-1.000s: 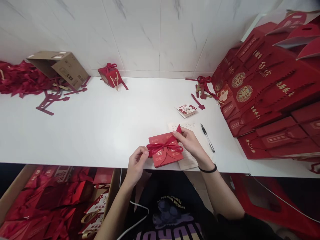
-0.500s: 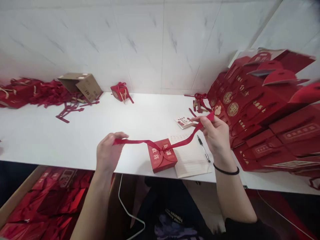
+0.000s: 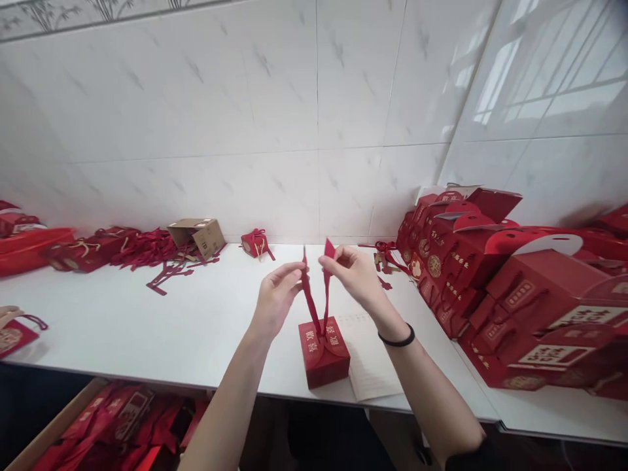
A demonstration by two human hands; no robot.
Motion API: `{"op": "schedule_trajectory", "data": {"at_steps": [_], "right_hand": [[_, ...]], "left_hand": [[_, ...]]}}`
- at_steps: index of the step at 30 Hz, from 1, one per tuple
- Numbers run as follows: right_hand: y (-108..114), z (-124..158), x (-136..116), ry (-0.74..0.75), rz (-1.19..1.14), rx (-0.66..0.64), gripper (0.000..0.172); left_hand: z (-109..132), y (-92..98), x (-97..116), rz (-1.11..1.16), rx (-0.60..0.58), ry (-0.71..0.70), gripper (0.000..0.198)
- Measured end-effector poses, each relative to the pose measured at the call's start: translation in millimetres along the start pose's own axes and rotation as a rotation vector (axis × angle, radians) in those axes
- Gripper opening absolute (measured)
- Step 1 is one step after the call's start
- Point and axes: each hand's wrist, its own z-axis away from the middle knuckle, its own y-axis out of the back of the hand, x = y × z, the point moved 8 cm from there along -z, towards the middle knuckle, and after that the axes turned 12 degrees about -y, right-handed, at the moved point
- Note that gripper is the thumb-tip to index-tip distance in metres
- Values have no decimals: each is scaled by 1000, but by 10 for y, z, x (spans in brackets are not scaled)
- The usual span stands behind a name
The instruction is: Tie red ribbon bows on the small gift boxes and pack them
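Observation:
A small red gift box (image 3: 326, 364) with pale characters on its lid sits near the table's front edge. From the middle of its lid rises a red ribbon (image 3: 313, 302), its two tails pulled upward. My left hand (image 3: 279, 294) pinches one tail between thumb and fingers. The other tail is pinched by my right hand (image 3: 354, 271), with a pointed end sticking up past the fingertips. Both hands are above the box and close together, not touching it.
An open notebook (image 3: 375, 366) lies right of the box. Stacked red gift boxes (image 3: 530, 307) fill the table's right side. Against the wall are a finished-looking small box (image 3: 257, 243), a cardboard box (image 3: 197, 238) and heaped ribbons (image 3: 150, 247). A carton (image 3: 73, 413) of red items stands below the edge.
My hands have come together and up, bringing the ribbon tails from spread sideways to nearly upright. The camera view has tilted up, showing more wall.

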Motion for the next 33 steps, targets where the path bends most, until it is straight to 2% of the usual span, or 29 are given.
{"op": "schedule_trajectory", "data": {"at_steps": [3,5,6,7,8,9,12,13,15,19,23,25,27,30,33], "right_hand": [[435,222,44,-5,-21,71,36],[699,397,142,-59,-137,32,42],[783,480,216,-101,-209,-1,47],[835,559,304,-143,-239,-15,49],[835,632,410,-193,-211,-24,49],[780,700,527,-242,-118,-38,47],[388,886,896,-337,368,-141,36],[258,938,1005,-350,505,-166,33],[96,1013,1181,-385,656,-170,28],[111,1065,1351,-479,672,-175,23],[312,1043,1295,-494,820,-170,18],[333,1054,1229,-466,840,-224,25],[304,1092,1197,-471,763,-322,33],[251,1160,1243,-573,529,-466,37],[235,1139,1312,-628,290,-475,38]], "left_hand": [[7,530,138,-216,108,-62,20],[60,993,233,-598,243,-102,18],[110,1177,293,-811,320,-147,18],[153,1271,311,-971,340,-190,19],[175,1272,253,-1059,275,-209,20],[182,1191,123,-1085,133,-203,21],[305,683,-450,-964,-472,-49,28],[375,542,-603,-939,-619,17,30],[466,399,-786,-936,-754,132,29],[573,406,-823,-970,-747,303,26],[816,442,-747,-964,-704,502,32],[959,399,-739,-849,-697,593,33],[1077,348,-766,-678,-690,682,36],[1150,333,-842,-459,-633,773,36],[1137,355,-915,-321,-577,789,35]]}}
